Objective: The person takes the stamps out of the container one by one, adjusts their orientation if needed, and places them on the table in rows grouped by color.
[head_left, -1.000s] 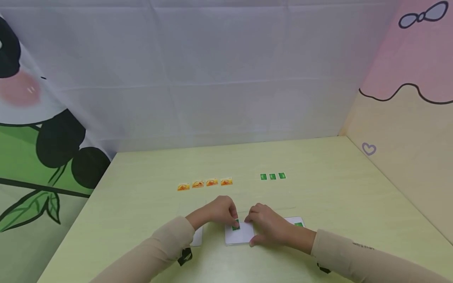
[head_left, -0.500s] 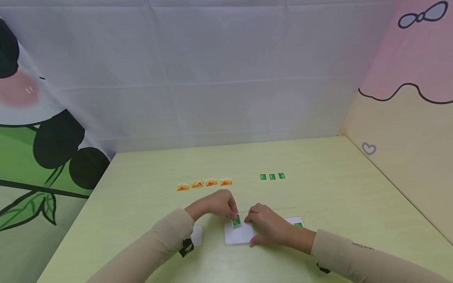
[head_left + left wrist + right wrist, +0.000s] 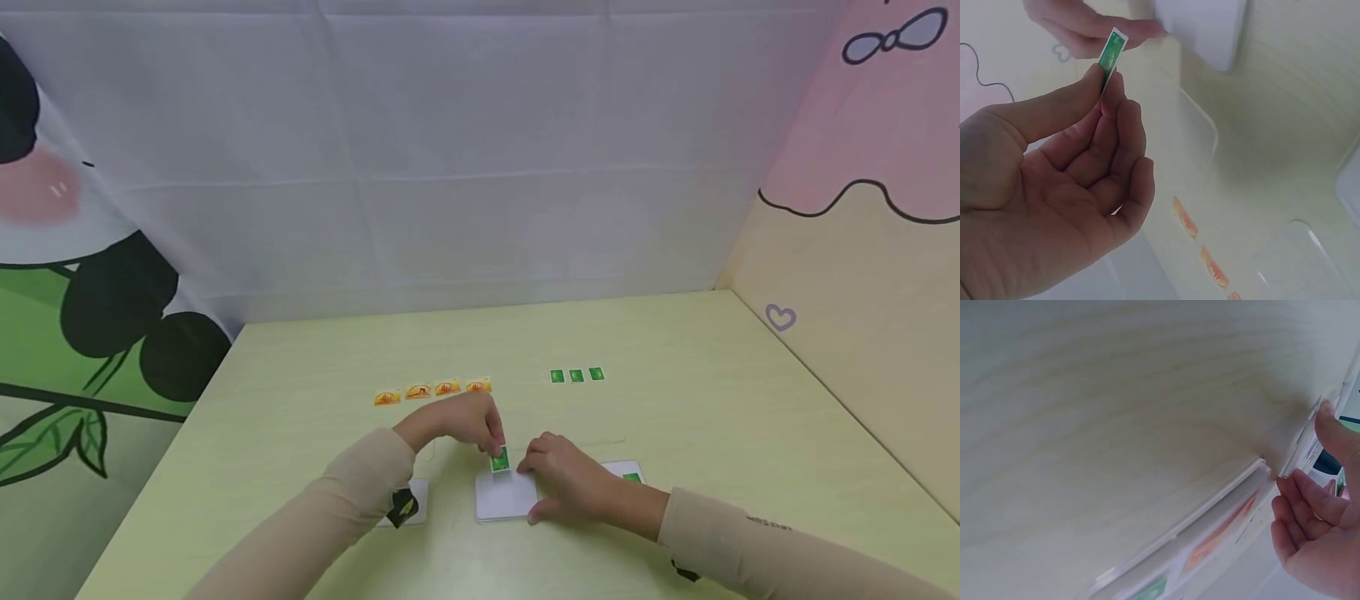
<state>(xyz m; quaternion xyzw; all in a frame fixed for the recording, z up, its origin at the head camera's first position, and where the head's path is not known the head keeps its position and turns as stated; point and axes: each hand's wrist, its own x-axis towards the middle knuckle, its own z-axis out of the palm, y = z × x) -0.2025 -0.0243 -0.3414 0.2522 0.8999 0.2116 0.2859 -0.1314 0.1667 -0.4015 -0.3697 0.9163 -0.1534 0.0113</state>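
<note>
My left hand pinches a small green card with a white border between thumb and fingertips. The card is upright, just above the far edge of a flat white rectangular board with rounded corners. In the left wrist view the same green card stands out from the thumb and index finger, the other fingers curled below. My right hand holds the board by its right side, thumb at the near corner and fingers at the far corner. The right wrist view shows this right hand at the board's edge.
Several orange picture cards lie in a row beyond my left hand. Farther right are three green cards. Another white board lies under my left wrist; a third bears a green card. A clear plastic cover lies flat.
My left hand has lifted the green card off the white board's surface and moved it slightly away toward the far side. The right hand has stayed in place on the board.
</note>
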